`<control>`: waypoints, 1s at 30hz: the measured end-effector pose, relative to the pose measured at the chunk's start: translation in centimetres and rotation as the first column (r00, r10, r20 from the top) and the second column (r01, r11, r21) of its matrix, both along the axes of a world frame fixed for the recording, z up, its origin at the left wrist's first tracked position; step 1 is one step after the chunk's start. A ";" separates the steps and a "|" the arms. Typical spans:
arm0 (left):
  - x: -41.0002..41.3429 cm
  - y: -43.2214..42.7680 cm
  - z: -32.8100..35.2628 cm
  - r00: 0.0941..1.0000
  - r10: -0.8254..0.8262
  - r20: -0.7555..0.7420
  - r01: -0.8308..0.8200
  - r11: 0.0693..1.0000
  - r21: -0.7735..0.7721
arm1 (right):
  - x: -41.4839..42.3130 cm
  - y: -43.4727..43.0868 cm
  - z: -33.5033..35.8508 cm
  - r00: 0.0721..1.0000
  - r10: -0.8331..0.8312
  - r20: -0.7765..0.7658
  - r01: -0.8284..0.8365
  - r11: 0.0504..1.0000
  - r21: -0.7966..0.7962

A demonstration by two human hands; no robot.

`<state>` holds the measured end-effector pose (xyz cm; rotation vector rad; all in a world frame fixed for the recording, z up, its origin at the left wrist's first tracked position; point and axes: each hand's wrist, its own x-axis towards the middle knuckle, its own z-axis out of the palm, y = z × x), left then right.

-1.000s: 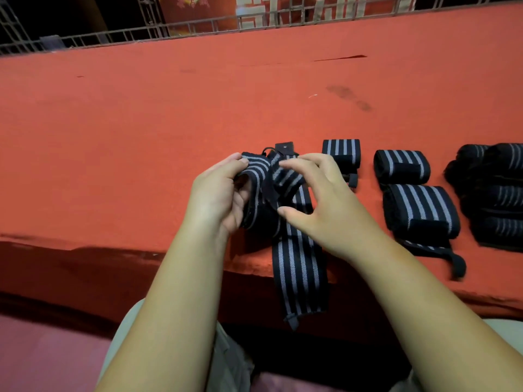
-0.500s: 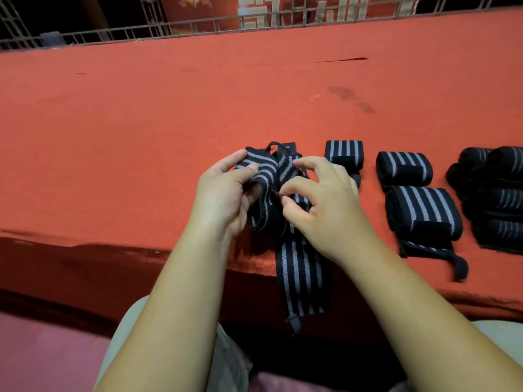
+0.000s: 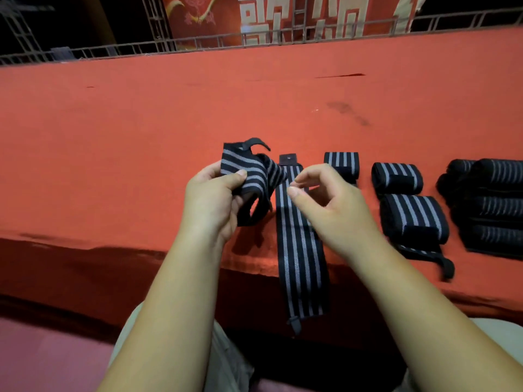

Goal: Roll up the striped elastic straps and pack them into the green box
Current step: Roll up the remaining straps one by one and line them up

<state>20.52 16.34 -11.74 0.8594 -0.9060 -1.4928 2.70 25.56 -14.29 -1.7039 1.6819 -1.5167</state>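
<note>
Strap (image 3: 249,176), striped and loosely coiled, is gripped by the left hand (image 3: 210,202) above the red table (image 3: 113,137), a second strap (image 3: 300,250) is laid flat at its 4 o'clock over the near edge, the right hand (image 3: 334,210) is curled beside it, grip not discernible, and three rolled straps (image 3: 396,178) and one dark heap (image 3: 486,205) are ranged toward 3 o'clock.

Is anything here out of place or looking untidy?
Yes. One flat strap lies unrolled, its end hanging over the table edge. The nearest roll trails a loose tail. The left hand grips a crumpled strap, loosely bunched.
</note>
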 end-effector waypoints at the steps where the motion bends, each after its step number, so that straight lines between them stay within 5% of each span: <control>1: -0.1 0.3 0.0 1.000 -0.004 0.004 0.004 1.000 0.010 | 0.5 0.3 -0.1 0.999 0.006 -0.052 -0.007 1.000 -0.022; 5: 0.0 1.2 0.0 0.999 -0.039 -0.018 0.040 0.997 0.059 | 1.5 0.7 -0.6 0.950 0.017 -0.313 -0.031 0.999 -0.040; 9: 0.4 1.8 0.6 0.996 -0.074 -0.047 0.077 0.994 0.076 | 1.7 0.8 -0.1 0.931 -0.030 -0.363 -0.018 0.992 -0.128; 17: 1.6 2.7 1.4 0.997 -0.024 0.072 0.033 0.991 -0.131 | 0.3 0.1 4.0 0.968 -0.222 -0.112 0.226 0.974 0.021; 20: 2.9 3.3 1.7 0.986 0.050 0.156 -0.011 0.970 -0.241 | -0.7 -0.1 6.2 0.957 -0.263 0.123 0.256 0.964 0.068; 24: 5.3 4.8 3.3 0.947 -0.205 0.246 0.267 0.930 -0.252 | -2.0 0.4 8.7 0.962 -0.242 0.127 0.233 0.969 0.079; 27: 6.1 7.1 5.2 0.758 -0.455 0.466 0.601 0.766 -0.229 | -2.3 0.4 10.2 0.976 -0.200 0.084 0.197 0.980 0.032; 30: 5.4 9.4 6.9 0.425 -0.577 0.698 0.808 0.589 -0.006 | -2.4 0.1 11.5 0.987 -0.144 0.066 0.143 0.990 0.022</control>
